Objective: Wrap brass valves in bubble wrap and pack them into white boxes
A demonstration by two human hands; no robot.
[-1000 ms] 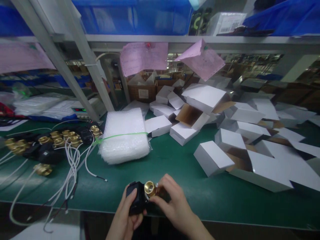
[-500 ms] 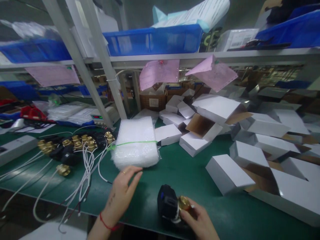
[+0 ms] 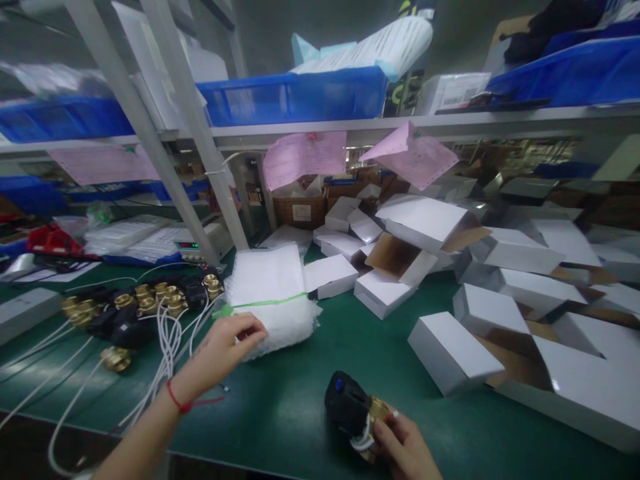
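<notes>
My right hand (image 3: pixel 403 440) grips the brass body of a motorized valve (image 3: pixel 350 407), which has a black actuator with a blue dot on top and a white cable looped at its side. It is held low over the front of the green table. My left hand (image 3: pixel 233 343) is at the near left edge of a stack of bubble-wrap bags (image 3: pixel 273 277) bound by a green band. Its thumb and fingers are curled together at the wrap; the exact spot they pinch is partly hidden.
On the left lie several more brass valves (image 3: pixel 170 300) with black actuators, their white cables (image 3: pixel 167 340) trailing to the front edge. White cardboard boxes (image 3: pixel 455 353), several open, crowd the right side. Blue bins (image 3: pixel 295 97) stand on the shelf (image 3: pixel 325 127) above, pink papers (image 3: pixel 305 159) hanging below.
My left hand has moved left and up onto the bubble-wrap stack, and its fingers have closed. The stack's near side has shifted slightly. The valve in my right hand has turned, showing more cable.
</notes>
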